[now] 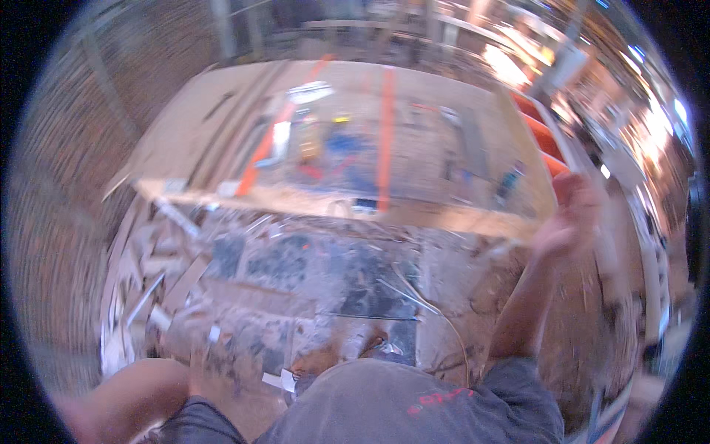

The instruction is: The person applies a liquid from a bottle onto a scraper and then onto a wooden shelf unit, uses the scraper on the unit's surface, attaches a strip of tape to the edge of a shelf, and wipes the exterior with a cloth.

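My right hand [571,214] is raised at the near right corner of a large wooden worktable [436,214]. Motion blur smears its fingers, so I cannot tell whether it holds anything. Just beyond it stands a wooden frame with orange panels [540,133], along the table's right side. My left forearm [133,396] reaches out toward the lower left rim, where the hand passes out of sight. On the tabletop, a dark greenish tool-like object [510,181] lies closest to my right hand, too blurred to name.
Two orange strips [386,133] cross the tabletop, among long boards [229,133], a blue patch [347,152] and a small yellow item [341,118]. Wood offcuts [185,285] litter the floor at left. A thin cable [451,325] curves over the floor. A corrugated wall [66,214] rises at left.
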`<action>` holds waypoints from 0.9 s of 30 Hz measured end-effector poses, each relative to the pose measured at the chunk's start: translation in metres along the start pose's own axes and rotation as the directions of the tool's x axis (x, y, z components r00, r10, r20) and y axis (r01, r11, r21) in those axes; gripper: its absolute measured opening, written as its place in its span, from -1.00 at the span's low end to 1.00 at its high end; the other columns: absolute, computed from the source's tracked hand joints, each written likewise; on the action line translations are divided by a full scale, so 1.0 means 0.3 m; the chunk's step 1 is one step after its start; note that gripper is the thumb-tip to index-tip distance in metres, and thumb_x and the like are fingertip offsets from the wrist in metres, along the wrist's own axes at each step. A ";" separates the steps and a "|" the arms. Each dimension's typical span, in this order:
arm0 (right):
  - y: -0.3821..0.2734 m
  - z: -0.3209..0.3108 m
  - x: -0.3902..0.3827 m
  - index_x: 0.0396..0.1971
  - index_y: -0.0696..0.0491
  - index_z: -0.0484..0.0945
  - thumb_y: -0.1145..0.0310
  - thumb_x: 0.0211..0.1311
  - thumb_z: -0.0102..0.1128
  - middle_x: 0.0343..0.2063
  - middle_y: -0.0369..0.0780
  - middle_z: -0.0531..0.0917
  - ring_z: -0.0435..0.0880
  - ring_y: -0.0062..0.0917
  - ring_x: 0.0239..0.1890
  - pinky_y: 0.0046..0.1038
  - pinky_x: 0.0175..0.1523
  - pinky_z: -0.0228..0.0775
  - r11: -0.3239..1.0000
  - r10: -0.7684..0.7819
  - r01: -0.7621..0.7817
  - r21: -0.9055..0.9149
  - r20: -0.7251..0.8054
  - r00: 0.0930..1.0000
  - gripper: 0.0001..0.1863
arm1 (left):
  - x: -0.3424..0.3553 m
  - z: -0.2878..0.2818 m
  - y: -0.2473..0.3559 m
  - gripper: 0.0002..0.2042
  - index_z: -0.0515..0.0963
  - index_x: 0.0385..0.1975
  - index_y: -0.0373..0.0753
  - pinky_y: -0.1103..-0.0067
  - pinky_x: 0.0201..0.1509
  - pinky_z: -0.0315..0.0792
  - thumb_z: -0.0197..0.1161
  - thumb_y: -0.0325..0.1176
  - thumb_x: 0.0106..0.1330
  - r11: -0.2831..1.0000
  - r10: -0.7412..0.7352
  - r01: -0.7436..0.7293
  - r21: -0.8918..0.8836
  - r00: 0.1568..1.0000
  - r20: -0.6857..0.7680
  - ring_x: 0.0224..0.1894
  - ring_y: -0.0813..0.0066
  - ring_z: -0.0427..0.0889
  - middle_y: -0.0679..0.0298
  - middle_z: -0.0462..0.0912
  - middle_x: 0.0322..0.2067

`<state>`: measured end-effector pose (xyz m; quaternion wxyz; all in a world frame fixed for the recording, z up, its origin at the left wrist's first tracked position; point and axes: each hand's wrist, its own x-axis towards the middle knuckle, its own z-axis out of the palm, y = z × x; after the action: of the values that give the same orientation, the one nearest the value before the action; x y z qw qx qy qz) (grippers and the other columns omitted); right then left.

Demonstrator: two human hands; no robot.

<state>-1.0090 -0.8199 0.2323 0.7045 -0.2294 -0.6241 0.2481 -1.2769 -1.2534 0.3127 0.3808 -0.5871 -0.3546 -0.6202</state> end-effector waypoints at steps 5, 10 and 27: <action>0.957 -0.226 -1.149 -0.32 -0.11 0.57 0.15 0.38 0.20 -0.45 -0.38 0.56 0.56 -0.61 -0.38 -0.45 -0.28 0.44 0.189 0.879 -0.973 -0.135 0.465 0.106 -0.84 | -0.392 -0.742 0.218 -0.69 0.59 -0.05 -0.35 0.31 0.36 0.34 0.06 -0.27 0.41 0.834 -0.346 0.450 0.319 0.877 -0.333 0.13 0.17 0.56 -0.11 0.59 0.06; 0.555 0.245 -1.969 -0.30 -0.09 0.60 0.10 0.36 0.20 -0.39 -0.32 0.58 0.60 -0.57 -0.32 -0.40 -0.22 0.46 0.312 0.790 -0.281 -0.908 0.412 -0.453 -0.80 | -0.894 -1.091 0.665 -0.87 0.66 -0.45 -0.25 0.53 -0.22 0.49 0.48 -0.41 0.23 -0.175 -0.582 0.894 0.413 0.245 -0.776 -0.33 0.51 0.60 0.32 0.65 -0.38; -0.711 1.508 -3.170 -0.22 -0.05 0.71 -0.07 0.30 0.21 -0.20 -0.09 0.67 0.71 -0.44 -0.13 -0.22 0.00 0.53 0.948 0.271 0.315 0.045 0.408 -0.872 -0.62 | -2.008 -1.138 1.886 -0.63 0.74 -0.05 -0.23 0.37 0.16 0.60 0.35 -0.24 0.15 -0.586 0.424 0.350 -0.730 -0.635 -0.645 0.03 0.07 0.75 0.00 0.77 -0.06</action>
<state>-1.5381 -1.5830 -0.3083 -0.4811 0.1206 -0.8572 0.1385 -0.9180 -1.7819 -0.3130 0.0826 -0.7351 0.5421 0.3986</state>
